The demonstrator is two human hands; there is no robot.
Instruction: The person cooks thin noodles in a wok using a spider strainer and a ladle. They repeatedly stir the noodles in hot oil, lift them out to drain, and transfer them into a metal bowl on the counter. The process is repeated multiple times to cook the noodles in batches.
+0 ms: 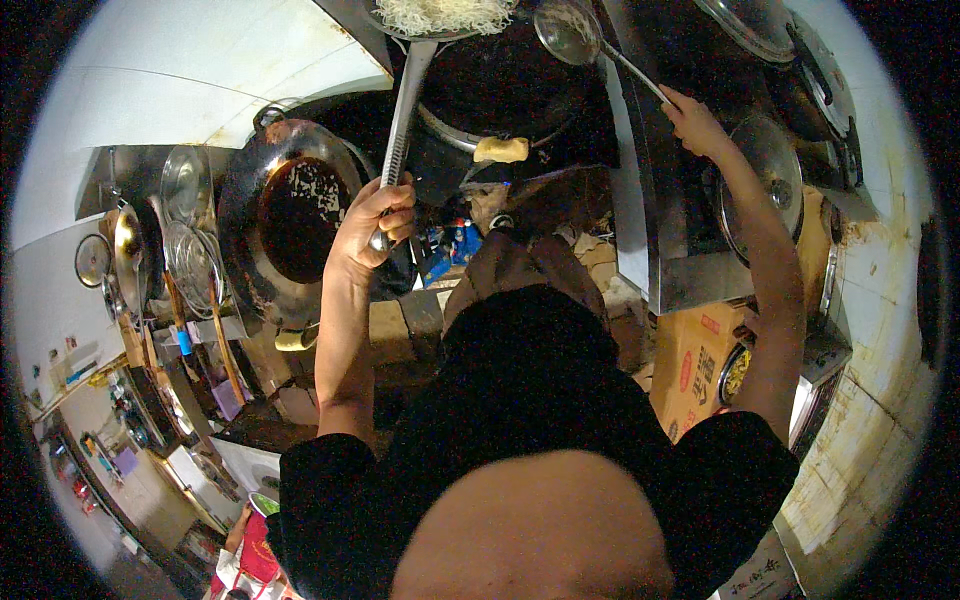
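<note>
My left hand (pixel 379 217) is closed round the metal handle of a strainer (pixel 409 112), which holds pale thin noodles (pixel 444 15) at the top edge of the picture. In my right hand (pixel 694 124) is the thin handle of a metal ladle (pixel 568 31), its round bowl up and to the left of the hand. Between the two tools lies a large dark wok (pixel 502 82) with a yellowish cloth (pixel 501 149) wrapped on its near handle. The ladle bowl is over or beside the wok's right rim; which of these I cannot tell.
A second wok (pixel 300 217) with dark liquid stands at the left. Lids and long-handled utensils are further left. A metal counter (pixel 694 281) with a glass lid (pixel 780 191) runs along the right, above a cardboard box (pixel 686 367). Another person (pixel 251 551) is at the lower left.
</note>
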